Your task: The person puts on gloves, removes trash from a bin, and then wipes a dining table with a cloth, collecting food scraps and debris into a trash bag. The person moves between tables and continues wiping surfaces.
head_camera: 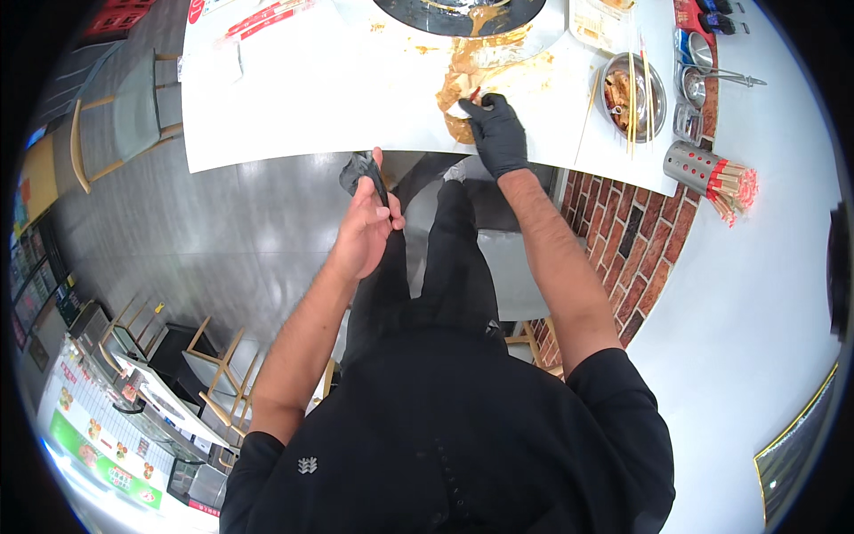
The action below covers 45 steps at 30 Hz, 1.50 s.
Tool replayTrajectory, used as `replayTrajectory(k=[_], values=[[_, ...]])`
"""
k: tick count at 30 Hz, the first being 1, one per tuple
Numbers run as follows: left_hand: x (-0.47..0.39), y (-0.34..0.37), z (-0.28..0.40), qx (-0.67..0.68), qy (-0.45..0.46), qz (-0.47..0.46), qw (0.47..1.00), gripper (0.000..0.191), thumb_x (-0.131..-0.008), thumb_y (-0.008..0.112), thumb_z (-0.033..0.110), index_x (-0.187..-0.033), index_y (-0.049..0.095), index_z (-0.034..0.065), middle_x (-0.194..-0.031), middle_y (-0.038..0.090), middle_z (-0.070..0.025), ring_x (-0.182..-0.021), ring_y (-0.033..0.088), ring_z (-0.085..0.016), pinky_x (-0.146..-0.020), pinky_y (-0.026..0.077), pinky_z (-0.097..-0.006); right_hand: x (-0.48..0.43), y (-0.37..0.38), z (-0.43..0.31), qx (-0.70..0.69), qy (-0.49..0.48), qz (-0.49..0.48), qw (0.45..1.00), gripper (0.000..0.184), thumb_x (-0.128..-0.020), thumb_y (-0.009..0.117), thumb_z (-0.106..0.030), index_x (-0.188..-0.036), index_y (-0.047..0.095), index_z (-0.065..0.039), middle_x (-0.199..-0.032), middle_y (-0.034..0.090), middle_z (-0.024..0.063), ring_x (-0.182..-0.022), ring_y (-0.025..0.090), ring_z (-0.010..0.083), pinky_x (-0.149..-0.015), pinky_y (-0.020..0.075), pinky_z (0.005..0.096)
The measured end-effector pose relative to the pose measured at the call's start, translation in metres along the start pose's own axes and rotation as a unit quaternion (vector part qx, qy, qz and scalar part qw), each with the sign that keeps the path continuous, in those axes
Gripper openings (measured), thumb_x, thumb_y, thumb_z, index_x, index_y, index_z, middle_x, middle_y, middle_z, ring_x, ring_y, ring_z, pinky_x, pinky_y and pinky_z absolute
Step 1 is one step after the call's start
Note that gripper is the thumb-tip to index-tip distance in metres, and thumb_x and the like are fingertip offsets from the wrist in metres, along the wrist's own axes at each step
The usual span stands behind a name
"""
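My right hand (499,133), in a black disposable glove, pinches a white tissue (456,111) against the white table (300,107). The tissue lies in a brown sauce spill (462,73), which runs from a round black cooktop (434,20) down towards the table's near edge. A small red piece, perhaps a chilli (474,94), shows beside my fingertips. My left hand (363,230) is bare and hangs just off the near edge, with a crumpled black glove (356,175) held in its fingers.
Right of the spill stands a steel bowl (660,110) of food scraps with chopsticks across it. Further right are strainer ladles (694,87) and a tipped steel chopstick holder (690,160). A plastic tray (597,27) sits behind. Chairs (137,107) stand at left.
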State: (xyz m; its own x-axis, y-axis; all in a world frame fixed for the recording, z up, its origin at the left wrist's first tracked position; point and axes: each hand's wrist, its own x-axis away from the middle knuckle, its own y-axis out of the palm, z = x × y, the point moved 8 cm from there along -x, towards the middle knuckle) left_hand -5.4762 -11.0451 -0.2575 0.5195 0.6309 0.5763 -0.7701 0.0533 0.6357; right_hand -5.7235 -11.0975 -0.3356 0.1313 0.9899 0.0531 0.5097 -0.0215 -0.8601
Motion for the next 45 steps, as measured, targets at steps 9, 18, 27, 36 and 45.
replayTrajectory(k=[9, 18, 27, 36, 45], values=[[-0.003, -0.002, 0.005, -0.025, 0.007, 0.037, 0.999, 0.098, -0.084, 0.058, 0.020, -0.169, 0.012, 0.0115, -0.103, 0.052, -0.0018, -0.092, 0.050, -0.013, -0.082, 0.044, -0.0312, 0.058, 0.079, -0.117, -0.127, -0.052, -0.185, 0.973, 0.028, -0.095, 0.060, -0.015, -0.119, 0.074, -0.020, -0.116, 0.064, 0.0111, -0.109, 0.066, 0.0316, -0.090, 0.0556, 0.0437], [0.004, -0.013, 0.004, -0.005, 0.007, 0.036, 0.999, 0.095, -0.085, 0.058, 0.018, -0.168, 0.014, 0.0096, -0.105, 0.053, -0.0004, -0.090, 0.051, -0.013, -0.079, 0.045, -0.0314, 0.002, -0.027, -0.050, -0.358, -0.033, -0.048, 0.932, 0.037, -0.091, 0.068, 0.001, -0.124, 0.075, -0.014, -0.112, 0.061, 0.0115, -0.104, 0.064, 0.0283, -0.094, 0.0524, 0.0353], [0.004, -0.020, 0.016, -0.005, 0.012, 0.033, 0.999, 0.095, -0.085, 0.058, 0.019, -0.169, 0.014, 0.0099, -0.101, 0.052, -0.0011, -0.089, 0.050, -0.013, -0.079, 0.045, -0.0318, -0.119, -0.058, 0.055, -0.108, -0.011, 0.044, 0.993, 0.038, -0.097, 0.068, -0.009, -0.132, 0.072, -0.023, -0.127, 0.066, 0.0112, -0.113, 0.067, 0.0289, -0.098, 0.0521, 0.0351], [0.003, -0.026, 0.031, -0.015, 0.034, 0.053, 0.998, 0.093, -0.086, 0.060, 0.025, -0.168, 0.018, 0.0071, -0.094, 0.055, -0.0023, -0.088, 0.051, -0.012, -0.076, 0.044, -0.0280, -0.059, 0.045, -0.036, -0.084, -0.072, -0.031, 0.993, 0.023, -0.101, 0.060, -0.024, -0.118, 0.072, -0.014, -0.105, 0.071, 0.0137, -0.100, 0.068, 0.0319, -0.091, 0.0552, 0.0440], [0.011, -0.034, 0.035, -0.012, 0.038, 0.059, 0.997, 0.091, -0.087, 0.060, 0.025, -0.167, 0.020, 0.0082, -0.100, 0.057, -0.0009, -0.089, 0.052, -0.012, -0.075, 0.044, -0.0285, 0.057, 0.125, -0.152, -0.319, 0.044, -0.271, 0.907, 0.026, -0.095, 0.061, -0.017, -0.117, 0.069, -0.006, -0.118, 0.069, 0.0140, -0.110, 0.068, 0.0314, -0.094, 0.0541, 0.0445]])
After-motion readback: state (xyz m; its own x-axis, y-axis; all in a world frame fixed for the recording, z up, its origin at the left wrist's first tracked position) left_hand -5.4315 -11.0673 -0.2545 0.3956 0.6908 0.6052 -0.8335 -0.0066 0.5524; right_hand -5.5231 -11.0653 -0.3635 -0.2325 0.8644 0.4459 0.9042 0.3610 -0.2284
